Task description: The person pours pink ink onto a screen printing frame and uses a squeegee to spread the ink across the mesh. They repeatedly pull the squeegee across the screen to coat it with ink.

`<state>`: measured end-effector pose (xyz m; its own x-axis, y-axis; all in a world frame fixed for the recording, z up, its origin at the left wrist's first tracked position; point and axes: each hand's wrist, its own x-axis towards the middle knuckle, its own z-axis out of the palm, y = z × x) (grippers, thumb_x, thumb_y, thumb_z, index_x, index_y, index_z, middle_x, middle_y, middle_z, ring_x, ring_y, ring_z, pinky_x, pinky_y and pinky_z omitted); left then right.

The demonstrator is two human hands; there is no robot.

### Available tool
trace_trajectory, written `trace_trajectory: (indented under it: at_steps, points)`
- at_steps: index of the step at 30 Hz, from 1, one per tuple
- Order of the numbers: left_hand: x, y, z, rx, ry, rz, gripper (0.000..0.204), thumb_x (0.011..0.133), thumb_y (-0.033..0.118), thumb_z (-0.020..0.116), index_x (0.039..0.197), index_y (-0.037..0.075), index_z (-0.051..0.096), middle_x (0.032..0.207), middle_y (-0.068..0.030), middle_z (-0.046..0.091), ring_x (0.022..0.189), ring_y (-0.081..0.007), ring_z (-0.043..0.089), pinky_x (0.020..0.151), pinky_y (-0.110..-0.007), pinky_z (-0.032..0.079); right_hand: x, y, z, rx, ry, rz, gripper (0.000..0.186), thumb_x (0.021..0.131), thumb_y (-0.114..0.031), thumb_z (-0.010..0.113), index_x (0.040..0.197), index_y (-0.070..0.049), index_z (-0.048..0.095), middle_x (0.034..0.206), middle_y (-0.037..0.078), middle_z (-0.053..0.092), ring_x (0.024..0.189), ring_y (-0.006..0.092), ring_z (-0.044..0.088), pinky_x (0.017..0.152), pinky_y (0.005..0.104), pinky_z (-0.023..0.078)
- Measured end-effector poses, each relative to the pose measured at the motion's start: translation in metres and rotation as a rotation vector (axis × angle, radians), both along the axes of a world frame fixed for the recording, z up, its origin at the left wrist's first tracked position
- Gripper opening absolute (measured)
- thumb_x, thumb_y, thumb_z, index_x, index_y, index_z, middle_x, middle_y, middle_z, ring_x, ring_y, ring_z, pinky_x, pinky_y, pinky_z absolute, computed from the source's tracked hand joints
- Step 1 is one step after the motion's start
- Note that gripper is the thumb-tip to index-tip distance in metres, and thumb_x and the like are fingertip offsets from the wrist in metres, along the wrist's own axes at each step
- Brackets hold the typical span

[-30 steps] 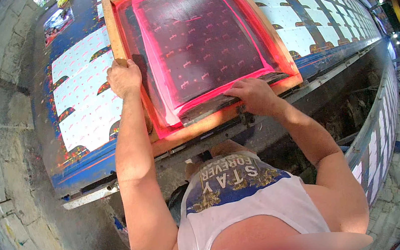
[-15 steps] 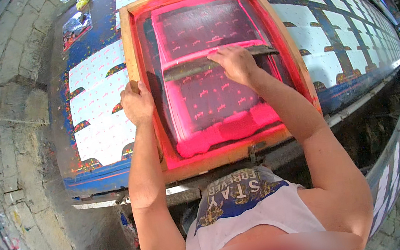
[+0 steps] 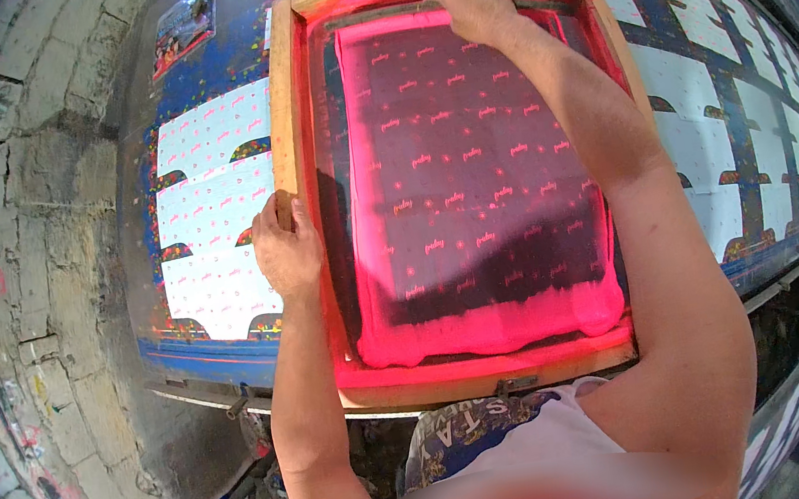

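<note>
A wooden screen-printing frame (image 3: 282, 93) lies on the blue print table (image 3: 222, 359) in front of me. Its mesh (image 3: 471, 179) is dark, with small repeated pink markings and bright pink ink (image 3: 490, 326) banked along the near end and sides. My right hand (image 3: 477, 12) reaches to the far end of the frame, closed on a squeegee (image 3: 389, 15) that lies crosswise there; the arm covers part of its right side. On the frame's left rail rests my left hand (image 3: 288, 249), its fingers curled round the wood.
White pieces printed with small pink marks (image 3: 217, 203) lie left of the frame, and rows of white pieces (image 3: 683, 101) run off to the right. A dark picture sheet (image 3: 185, 30) sits far left. A stone wall (image 3: 62, 294) borders the left side.
My right hand has pushed the squeegee from mid-mesh to the far end of the frame. My left hand keeps its hold on the left rail. The whole view has shifted slightly.
</note>
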<state>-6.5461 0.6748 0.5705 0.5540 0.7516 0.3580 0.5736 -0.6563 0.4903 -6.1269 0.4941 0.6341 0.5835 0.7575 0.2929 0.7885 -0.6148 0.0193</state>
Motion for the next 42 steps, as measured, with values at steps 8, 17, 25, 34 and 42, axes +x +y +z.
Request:
trace_trajectory:
  at_steps: [8, 17, 25, 34, 42]
  points:
    - [-0.001, 0.004, -0.005, 0.083, 0.007, -0.003, 0.046, 0.107, 0.029, 0.073, 0.136, -0.006, 0.071, 0.127, -0.0270, 0.075, 0.121, -0.0435, 0.070, 0.105, -0.053, 0.056, 0.041, -0.001, -0.003, 0.022, -0.075, 0.079, 0.039, 0.096, -0.012, 0.066, 0.134, -0.018, 0.078, 0.123, 0.016, 0.080, 0.119, 0.0380, 0.075, 0.102, 0.0555, 0.059]
    - [0.001, 0.007, -0.002, 0.061, 0.042, -0.003, 0.046, 0.106, 0.033, 0.072, 0.134, -0.004, 0.073, 0.125, -0.0268, 0.075, 0.120, -0.0452, 0.071, 0.105, -0.054, 0.056, -0.044, -0.043, 0.013, -0.110, 0.070, 0.148, 0.037, 0.092, -0.014, 0.063, 0.125, -0.012, 0.080, 0.118, 0.018, 0.081, 0.113, 0.0401, 0.077, 0.098, 0.0563, 0.062]
    - [0.001, 0.017, -0.006, 0.047, 0.013, -0.038, 0.044, 0.103, 0.039, 0.073, 0.128, 0.002, 0.077, 0.125, -0.0256, 0.075, 0.117, -0.0447, 0.073, 0.101, -0.057, 0.058, -0.202, -0.118, -0.011, -0.098, 0.102, 0.163, 0.034, 0.090, -0.014, 0.066, 0.120, -0.013, 0.082, 0.108, 0.018, 0.082, 0.104, 0.0405, 0.080, 0.090, 0.0564, 0.064]
    - [0.003, 0.028, -0.014, 0.075, 0.093, -0.095, 0.053, 0.100, 0.045, 0.075, 0.132, 0.003, 0.074, 0.126, -0.0257, 0.074, 0.119, -0.0455, 0.073, 0.104, -0.056, 0.059, -0.392, -0.189, -0.044, -0.019, 0.231, 0.132, 0.033, 0.086, -0.011, 0.071, 0.117, -0.012, 0.081, 0.107, 0.012, 0.076, 0.104, 0.0360, 0.077, 0.090, 0.0517, 0.062]
    - [0.002, 0.018, -0.002, 0.045, 0.199, -0.004, 0.061, 0.102, 0.054, 0.069, 0.128, -0.001, 0.074, 0.130, -0.0280, 0.074, 0.124, -0.0468, 0.072, 0.105, -0.057, 0.060, -0.469, -0.217, -0.055, -0.001, 0.194, 0.144, 0.046, 0.091, -0.037, 0.083, 0.128, -0.011, 0.079, 0.113, 0.011, 0.072, 0.112, 0.0332, 0.071, 0.099, 0.0485, 0.057]
